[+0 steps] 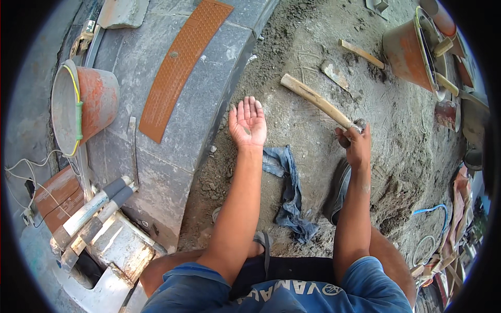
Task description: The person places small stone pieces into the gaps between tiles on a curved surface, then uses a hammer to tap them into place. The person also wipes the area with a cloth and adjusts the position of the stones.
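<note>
My left hand [248, 124] is held out palm up over the edge between the grey slabs and the dirt. Its fingers are straight and nothing lies in the palm except a dark smudge. My right hand [356, 145] is closed around the head end of a hammer [315, 100]. The hammer's pale wooden handle points away and to the left above the sandy ground; a bit of metal shows at my fingers, and the rest of the head is hidden. A torn blue cloth [292, 195] lies on the dirt between my forearms.
A brown textured strip [182, 68] lies on the grey stone slabs [172, 151]. Dirty orange buckets stand at left [99, 99] and far right [407, 55]. A flat metal blade [335, 74] and a wooden handle [361, 52] rest on the dirt. White cables [31, 161] trail at the left.
</note>
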Available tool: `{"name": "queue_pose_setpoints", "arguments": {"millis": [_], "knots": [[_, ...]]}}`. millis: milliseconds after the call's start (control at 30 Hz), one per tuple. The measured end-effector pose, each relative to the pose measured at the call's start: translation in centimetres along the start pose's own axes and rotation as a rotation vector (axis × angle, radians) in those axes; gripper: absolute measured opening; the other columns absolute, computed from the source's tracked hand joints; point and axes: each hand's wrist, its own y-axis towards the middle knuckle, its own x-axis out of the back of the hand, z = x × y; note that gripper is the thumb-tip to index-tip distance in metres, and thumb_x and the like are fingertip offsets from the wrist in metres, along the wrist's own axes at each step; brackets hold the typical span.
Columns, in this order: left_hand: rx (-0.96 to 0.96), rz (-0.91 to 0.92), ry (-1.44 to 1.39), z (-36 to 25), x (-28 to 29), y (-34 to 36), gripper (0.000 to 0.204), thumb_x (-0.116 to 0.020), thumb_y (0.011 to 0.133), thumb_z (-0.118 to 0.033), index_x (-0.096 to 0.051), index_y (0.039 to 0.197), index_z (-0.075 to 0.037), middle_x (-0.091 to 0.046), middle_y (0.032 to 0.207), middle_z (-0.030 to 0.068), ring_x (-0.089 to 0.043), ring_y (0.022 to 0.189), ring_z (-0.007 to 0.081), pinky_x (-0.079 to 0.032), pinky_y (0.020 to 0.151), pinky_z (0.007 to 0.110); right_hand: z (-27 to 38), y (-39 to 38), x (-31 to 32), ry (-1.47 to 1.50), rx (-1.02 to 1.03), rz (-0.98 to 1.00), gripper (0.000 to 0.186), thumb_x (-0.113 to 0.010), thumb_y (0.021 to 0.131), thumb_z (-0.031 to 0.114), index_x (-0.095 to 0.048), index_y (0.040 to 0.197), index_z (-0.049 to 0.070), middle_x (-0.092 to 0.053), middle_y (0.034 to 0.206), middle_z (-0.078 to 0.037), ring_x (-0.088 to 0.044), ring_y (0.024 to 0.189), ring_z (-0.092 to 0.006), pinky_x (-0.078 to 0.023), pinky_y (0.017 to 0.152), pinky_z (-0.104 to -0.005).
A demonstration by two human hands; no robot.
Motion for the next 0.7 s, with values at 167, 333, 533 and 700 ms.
{"name": "queue_pose_setpoints", "arguments": {"millis": [167,333,533,700], "knots": [[-0.011,0.06,-0.039,0.8,-1.0,1.2,0.105,-0.084,0.069,-0.031,-0.02,0.148,-0.004,-0.039,0.145,0.0125,-0.044,0.129,0.0287,-0.041,0.104,0.047,-1.1,-1.1,-1.8,0.377,-0.048,0.01,0.031,-0.053,0.079,-0.006,-0.037,0.1,0.009,-0.054,0.081,-0.009,-0.058,0.063,-0.0192,-0.05,0.053,-0.0319],[-0.044,0.061,-0.084,0.8,-1.8,2.2,0.109,-0.085,0.063,-0.038,-0.024,0.146,-0.003,-0.035,0.149,0.0117,-0.042,0.131,0.0297,-0.041,0.103,0.048,-2.4,-2.9,-7.8,0.485,-0.059,-0.052,0.032,-0.06,0.085,0.003,-0.035,0.103,0.012,-0.053,0.085,-0.006,-0.056,0.061,-0.0156,-0.048,0.051,-0.0309],[-0.103,0.129,0.002,1.6,-2.3,2.2,0.126,-0.089,0.05,-0.045,-0.02,0.146,0.0,-0.034,0.149,0.0119,-0.039,0.133,0.0279,-0.038,0.106,0.048,-3.1,-4.1,-13.1,0.601,-0.065,-0.129,0.037,-0.062,0.088,0.007,-0.032,0.109,0.012,-0.053,0.09,-0.007,-0.055,0.063,-0.0144,-0.047,0.054,-0.0299],[-0.046,0.041,-0.084,1.7,-4.4,2.1,0.12,-0.086,0.058,-0.048,-0.02,0.145,0.004,-0.034,0.147,0.0122,-0.042,0.128,0.027,-0.041,0.101,0.044,-3.5,-4.2,-14.8,0.644,-0.08,-0.172,0.037,-0.061,0.089,0.009,-0.031,0.11,0.01,-0.054,0.09,-0.008,-0.054,0.065,-0.0141,-0.046,0.056,-0.0292]]}}
